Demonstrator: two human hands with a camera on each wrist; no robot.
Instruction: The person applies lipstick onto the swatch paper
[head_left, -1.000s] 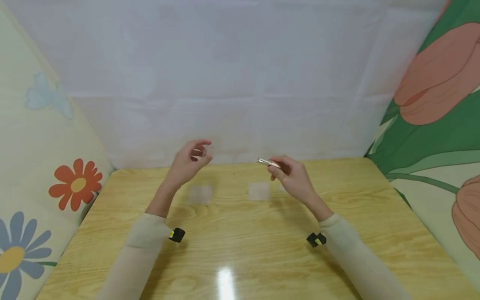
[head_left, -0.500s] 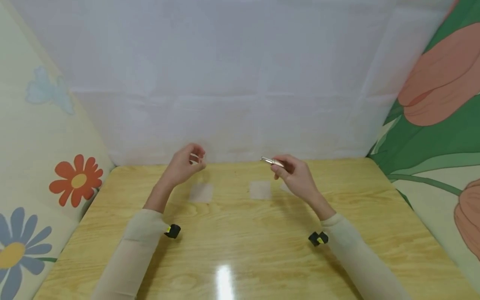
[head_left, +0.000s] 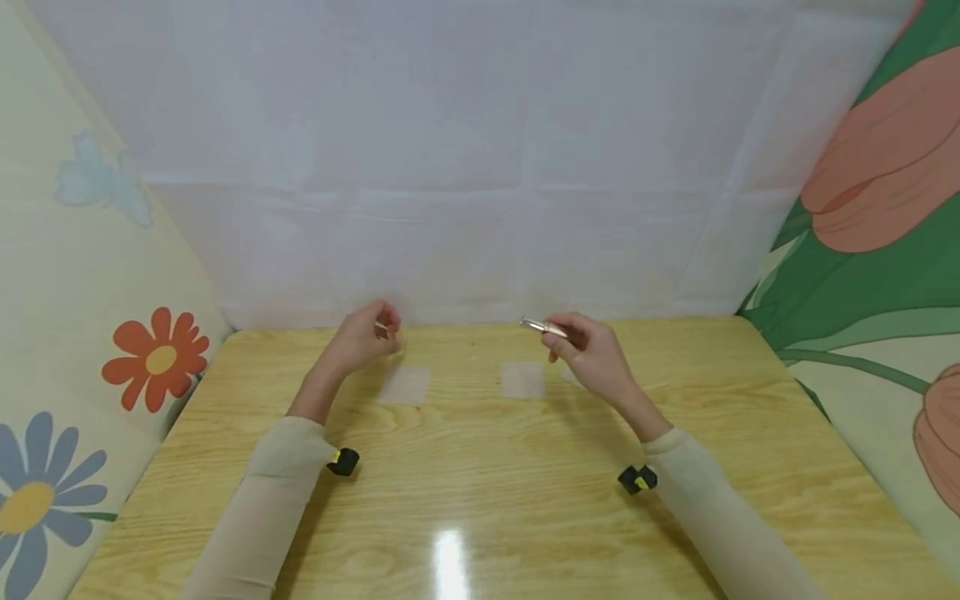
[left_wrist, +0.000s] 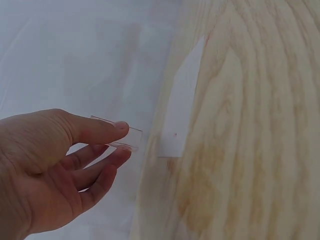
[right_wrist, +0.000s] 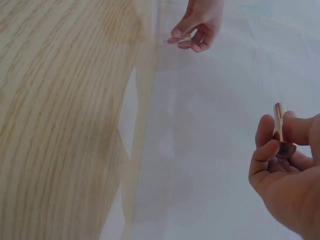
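Note:
My left hand [head_left: 363, 340] is over the far left part of the table, pinching a small clear plastic cap [left_wrist: 133, 136] between thumb and fingers. Its see-through walls have pinkish edges in the left wrist view. On the right, my right hand [head_left: 594, 357] grips a slim lipstick tube [head_left: 535, 325] with its shiny metal end pointing left. The right wrist view shows the lipstick's rose-gold shaft upright between thumb and fingertips, with a dark round base below. Cap and lipstick are apart, both held above the table; my fingers hide part of each.
Pale squares lie on the wooden table [head_left: 480, 467]: a left square [head_left: 405, 386], a middle square [head_left: 522, 381] and a right square [head_left: 572, 377] partly hidden by my right hand. A white cloth backdrop [head_left: 480, 167] rises behind the table's far edge. Flower-patterned panels flank both sides.
My left hand has lowered and drawn left with the clear cap, its fingers turning further from view. My right hand has barely shifted and keeps the lipstick tube at nearly the same spot.

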